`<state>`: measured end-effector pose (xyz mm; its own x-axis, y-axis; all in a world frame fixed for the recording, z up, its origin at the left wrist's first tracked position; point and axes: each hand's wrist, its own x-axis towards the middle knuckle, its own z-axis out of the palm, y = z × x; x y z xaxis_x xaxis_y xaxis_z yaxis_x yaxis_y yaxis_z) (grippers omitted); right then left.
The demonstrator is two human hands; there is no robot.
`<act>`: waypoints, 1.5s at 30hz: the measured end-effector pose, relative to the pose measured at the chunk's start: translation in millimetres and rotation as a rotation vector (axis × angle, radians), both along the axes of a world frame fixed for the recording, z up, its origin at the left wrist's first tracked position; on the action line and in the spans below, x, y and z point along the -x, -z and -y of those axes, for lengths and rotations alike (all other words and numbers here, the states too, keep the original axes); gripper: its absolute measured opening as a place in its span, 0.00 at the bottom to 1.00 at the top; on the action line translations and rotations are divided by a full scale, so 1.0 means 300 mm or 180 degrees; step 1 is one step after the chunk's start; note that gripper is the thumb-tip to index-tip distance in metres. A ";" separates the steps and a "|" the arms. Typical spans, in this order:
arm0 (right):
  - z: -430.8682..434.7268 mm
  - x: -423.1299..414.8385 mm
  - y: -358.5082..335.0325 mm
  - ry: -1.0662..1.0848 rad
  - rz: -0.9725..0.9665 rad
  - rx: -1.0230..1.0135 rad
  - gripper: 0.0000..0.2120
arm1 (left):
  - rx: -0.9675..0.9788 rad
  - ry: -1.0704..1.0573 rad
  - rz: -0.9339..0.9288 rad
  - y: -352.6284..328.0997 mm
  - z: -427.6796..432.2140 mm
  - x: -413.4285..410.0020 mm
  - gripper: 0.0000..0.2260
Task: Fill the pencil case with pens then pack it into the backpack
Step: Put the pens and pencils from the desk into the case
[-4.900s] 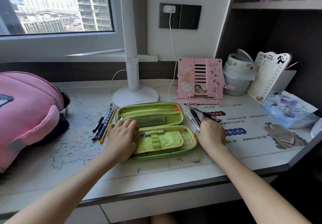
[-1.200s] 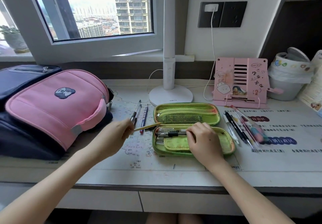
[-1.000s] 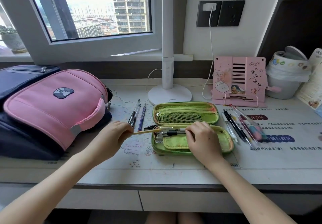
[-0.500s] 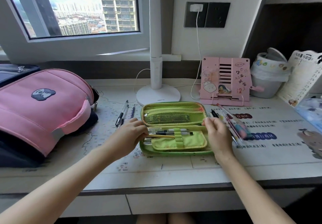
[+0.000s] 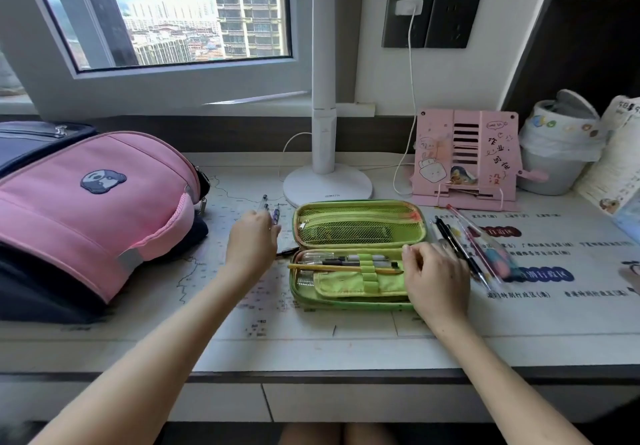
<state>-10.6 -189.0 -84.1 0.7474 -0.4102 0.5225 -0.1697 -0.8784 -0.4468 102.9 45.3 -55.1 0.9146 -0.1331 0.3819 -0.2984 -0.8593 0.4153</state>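
Note:
The green pencil case [image 5: 360,228] lies open on the desk, with several pens and a yellow pencil [image 5: 343,267] under the elastic loops of its near half. My left hand [image 5: 252,242] is palm down on the loose pens [image 5: 276,215] left of the case; its fingers cover them, so no grip shows. My right hand [image 5: 437,280] rests with loosely curled fingers on the case's right end, holding nothing. More pens [image 5: 460,248] lie right of the case. The pink and navy backpack [image 5: 86,209] lies on its side at the left.
A white lamp base [image 5: 327,184] stands just behind the case, with a pink book stand [image 5: 465,160] and a white lined bin [image 5: 554,153] at the back right. A charger cable [image 5: 410,98] hangs from the wall socket. The desk's front edge [image 5: 311,373] is near me.
The yellow pencil left my left hand and now lies in the case's loops. My left hand moved left onto the loose pens. My right hand slid to the case's right end.

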 end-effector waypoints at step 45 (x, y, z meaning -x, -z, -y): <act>-0.007 0.002 0.016 0.0246 -0.0250 0.0252 0.11 | 0.0046 0.0920 0.0258 -0.024 0.018 0.197 0.03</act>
